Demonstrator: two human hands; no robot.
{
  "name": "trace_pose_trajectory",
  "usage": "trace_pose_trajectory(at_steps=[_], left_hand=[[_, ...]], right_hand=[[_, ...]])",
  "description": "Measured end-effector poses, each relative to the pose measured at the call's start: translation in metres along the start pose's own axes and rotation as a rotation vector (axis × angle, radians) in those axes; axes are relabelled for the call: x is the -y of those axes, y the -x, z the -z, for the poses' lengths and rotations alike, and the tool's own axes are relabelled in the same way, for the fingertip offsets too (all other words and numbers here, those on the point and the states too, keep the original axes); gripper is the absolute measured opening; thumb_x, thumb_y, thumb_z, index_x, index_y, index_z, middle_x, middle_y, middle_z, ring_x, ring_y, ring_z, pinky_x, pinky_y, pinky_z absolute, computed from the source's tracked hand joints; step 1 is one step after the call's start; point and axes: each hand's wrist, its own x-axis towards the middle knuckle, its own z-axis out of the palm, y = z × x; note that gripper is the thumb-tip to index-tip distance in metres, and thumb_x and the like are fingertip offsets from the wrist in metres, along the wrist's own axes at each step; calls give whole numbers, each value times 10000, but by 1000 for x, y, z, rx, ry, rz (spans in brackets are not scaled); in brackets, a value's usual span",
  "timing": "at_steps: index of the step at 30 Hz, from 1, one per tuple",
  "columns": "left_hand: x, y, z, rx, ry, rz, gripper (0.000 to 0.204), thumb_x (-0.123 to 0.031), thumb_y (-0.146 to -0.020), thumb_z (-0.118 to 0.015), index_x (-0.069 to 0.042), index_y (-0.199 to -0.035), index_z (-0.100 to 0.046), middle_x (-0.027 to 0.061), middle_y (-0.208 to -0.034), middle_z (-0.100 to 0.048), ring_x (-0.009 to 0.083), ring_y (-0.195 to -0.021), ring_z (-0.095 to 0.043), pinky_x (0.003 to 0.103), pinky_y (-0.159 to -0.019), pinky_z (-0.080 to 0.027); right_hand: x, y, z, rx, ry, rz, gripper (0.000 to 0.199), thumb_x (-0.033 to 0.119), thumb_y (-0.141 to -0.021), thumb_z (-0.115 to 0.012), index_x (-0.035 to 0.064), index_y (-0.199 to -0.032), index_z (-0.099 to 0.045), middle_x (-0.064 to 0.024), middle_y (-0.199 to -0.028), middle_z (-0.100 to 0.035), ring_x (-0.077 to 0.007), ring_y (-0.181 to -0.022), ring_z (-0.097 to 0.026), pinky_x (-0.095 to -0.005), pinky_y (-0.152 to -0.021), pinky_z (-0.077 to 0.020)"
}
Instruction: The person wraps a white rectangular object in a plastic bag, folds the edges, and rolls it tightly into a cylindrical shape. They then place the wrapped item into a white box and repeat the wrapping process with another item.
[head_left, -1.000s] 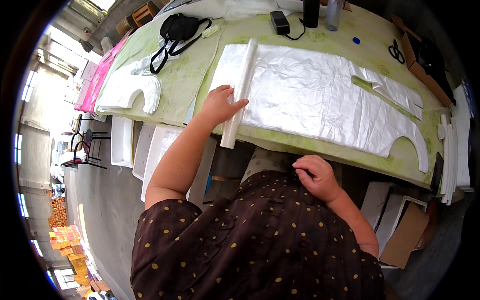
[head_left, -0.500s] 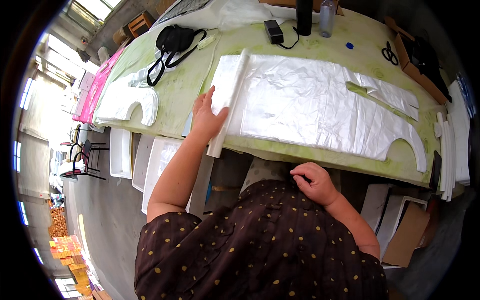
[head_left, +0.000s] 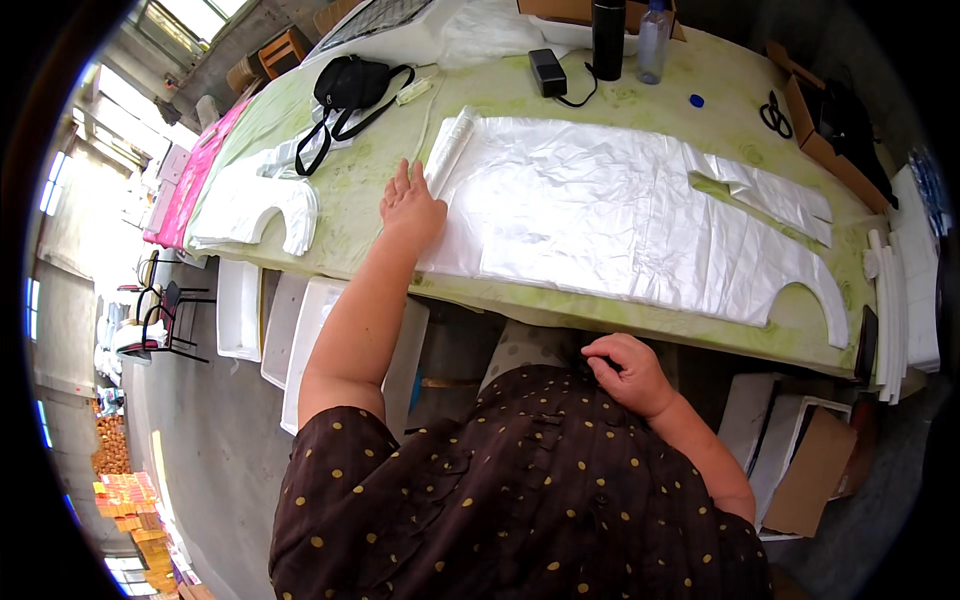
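Note:
White plastic film bags (head_left: 570,200), shaped with handle loops at the right end, lie flat on the green-covered table in front of me. Along their left end runs a glossy rolled edge (head_left: 450,155). Against that edge is my left hand (head_left: 412,212), open, palm down with fingers stretched away from me. Low by my lap, off the tabletop, my right hand (head_left: 632,374) is closed with its fingers curled; whatever it may hold is hidden.
More white bags (head_left: 250,210) lie at the left, with a black pouch (head_left: 352,82) behind them. Toward the back stand a black power adapter (head_left: 547,72), a dark flask (head_left: 607,40) and a clear bottle (head_left: 652,45). Scissors (head_left: 774,116) and a cardboard box (head_left: 830,130) are at the right.
The rolled edge has shifted left, and the strip of film beyond it no longer shows. My left hand has turned flatter at the film's left end. The right hand has stayed put.

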Motion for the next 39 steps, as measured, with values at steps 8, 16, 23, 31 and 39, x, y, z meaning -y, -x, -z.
trace_pose_trajectory(at_steps=[8, 16, 23, 31, 39], left_hand=[[12, -23, 23, 343, 105, 62, 887, -542, -810, -704, -74, -1499, -399, 180, -1409, -526, 390, -1309, -489, 450, -1090, -406], [-1, -20, 51, 542, 1045, 194, 625, -460, -911, -646, -24, -1344, -531, 122, -1025, -639, 276, -985, -645, 436, -848, -556], [-100, 59, 41, 940, 2158, 136, 487, -401, -957, -586, -137, -1353, -484, 58, -925, -573, 181, -839, -600, 352, -755, -542], [-160, 94, 30, 645, 1909, 311, 713, -203, -904, -640, -99, -1497, -257, 119, -1125, -553, 216, -919, -598, 357, -748, -551], [-201, 31, -16, 306, 1176, -417, 564, -297, -894, -706, -107, -1402, -549, 236, -1485, -434, 367, -1373, -436, 375, -1126, -366]], right_hand=[[3, 2, -1, 16, 23, -9, 119, 49, -834, -693, 38, -951, -711, -117, -908, -701, -275, -840, -673, -347, -764, -544], [7, -3, 4, -40, -181, -196, 211, 44, -893, -668, 26, -1103, -670, -86, -1076, -675, -176, -948, -660, -297, -831, -527], [48, -67, -19, 58, -759, -414, 820, 75, -915, -662, 97, -1569, -168, -180, -1353, -507, -188, -1082, -596, -323, -922, -502], [38, -47, -23, -42, -125, -329, 873, 149, -863, -662, 71, -1574, -160, -252, -1381, -484, -366, -1227, -533, -411, -1040, -426], [17, -25, 4, -117, -177, -430, 739, 133, -881, -606, 79, -1551, -298, -218, -1489, -442, -306, -1360, -459, -360, -1113, -363]])
